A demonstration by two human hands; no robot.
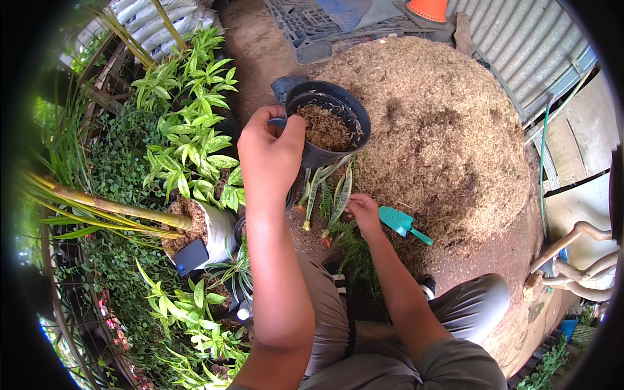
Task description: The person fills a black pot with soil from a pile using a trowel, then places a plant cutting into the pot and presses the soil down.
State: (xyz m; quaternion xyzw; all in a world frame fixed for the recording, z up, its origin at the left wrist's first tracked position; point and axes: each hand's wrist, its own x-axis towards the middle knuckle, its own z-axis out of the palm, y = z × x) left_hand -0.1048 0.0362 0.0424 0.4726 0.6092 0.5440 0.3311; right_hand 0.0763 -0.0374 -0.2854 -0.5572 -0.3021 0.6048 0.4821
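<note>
My left hand (pixel 273 146) grips the near left rim of a black plastic plant pot (pixel 358 109), thumb over the edge. The pot is raised and tilted, partly filled with a brown, husk-like potting mix (pixel 325 129). Lower and to the right, the fingers of my right hand (pixel 361 209) pinch the edge of a snake plant leaf (pixel 343 192). Another snake plant cutting (pixel 313 197) lies just left of it, with fern fronds (pixel 360 256) close by. A teal hand trowel (pixel 402 223) rests right of my right hand at the edge of the husk pile.
A large pile of husk mix (pixel 438 131) spreads ahead and right. Leafy potted plants (pixel 195 141) line the left side. A smartphone (pixel 191 257) lies on a white grow bag (pixel 219 234). Farther off are a black plastic pallet (pixel 312 41) and an orange cone (pixel 429 9); driftwood (pixel 580 268) stands right.
</note>
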